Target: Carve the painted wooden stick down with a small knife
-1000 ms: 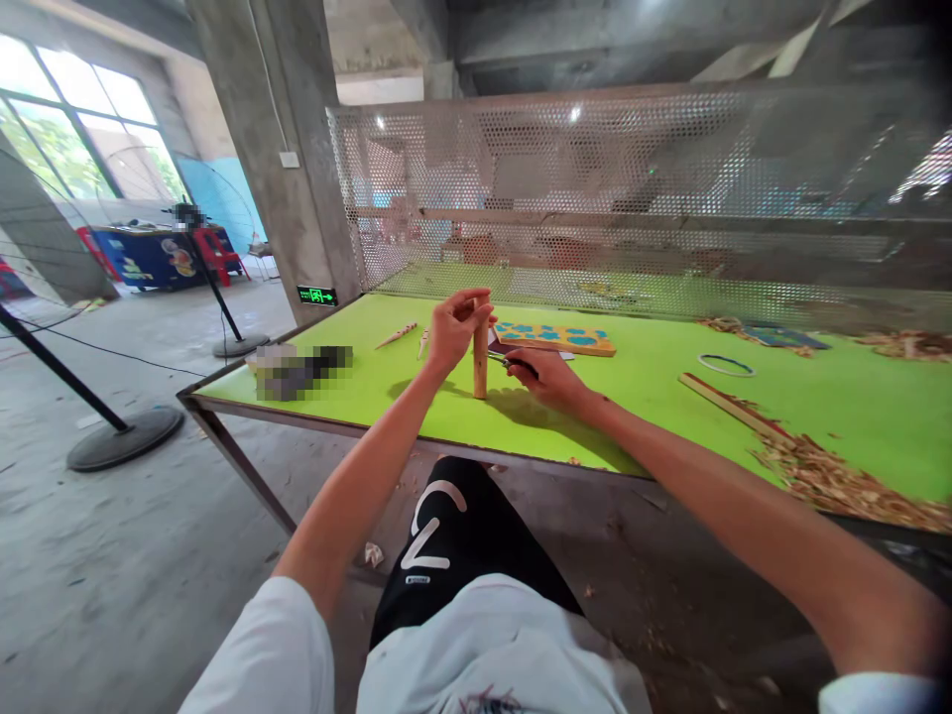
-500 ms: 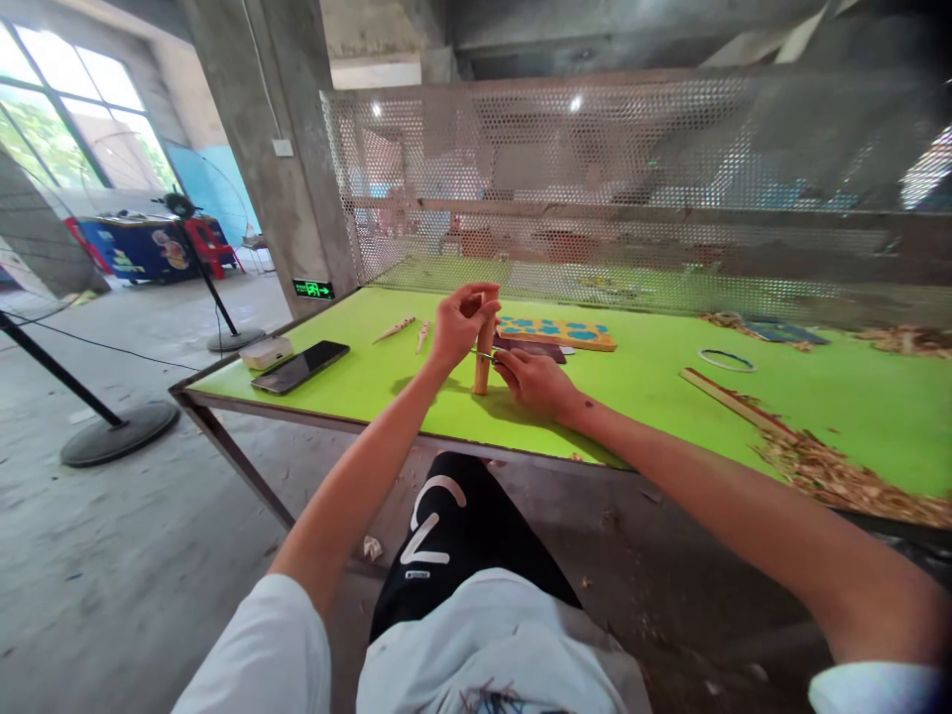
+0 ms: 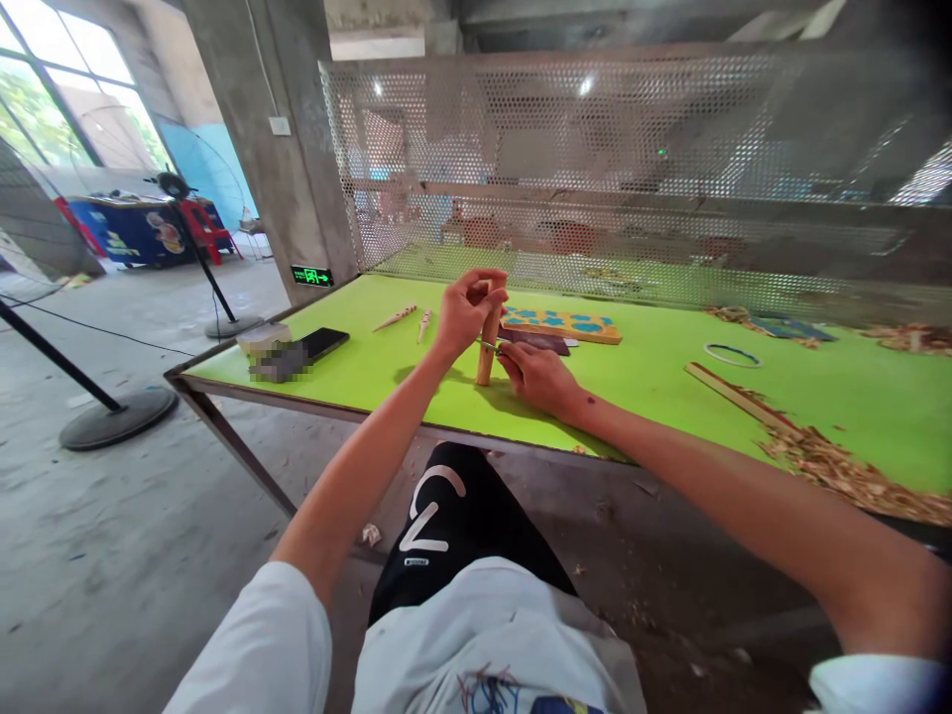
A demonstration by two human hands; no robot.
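Note:
A wooden stick [image 3: 485, 367] stands nearly upright on the green table [image 3: 357, 372], tilted slightly to the right at its top. My left hand [image 3: 467, 312] is closed round its upper part. My right hand [image 3: 541, 377] is closed on a thin metal tool [image 3: 489, 345] that touches the stick about midway; most of the tool is hidden by the fingers. Behind my right hand lie a dark flat piece [image 3: 536, 341] and a yellow board with blue patches [image 3: 572, 325].
Two small carved sticks [image 3: 396, 317] lie left of my hands, with a phone [image 3: 325, 344] and a pale box [image 3: 263, 338] farther left. At right are a ring [image 3: 733, 355], a wooden strip [image 3: 733, 394] and wood shavings [image 3: 840, 466]. A perforated metal screen [image 3: 595, 169] stands behind.
The view has shifted slightly, so the table sits a little higher. The stick's top leans slightly more to the right; both hands keep their hold.

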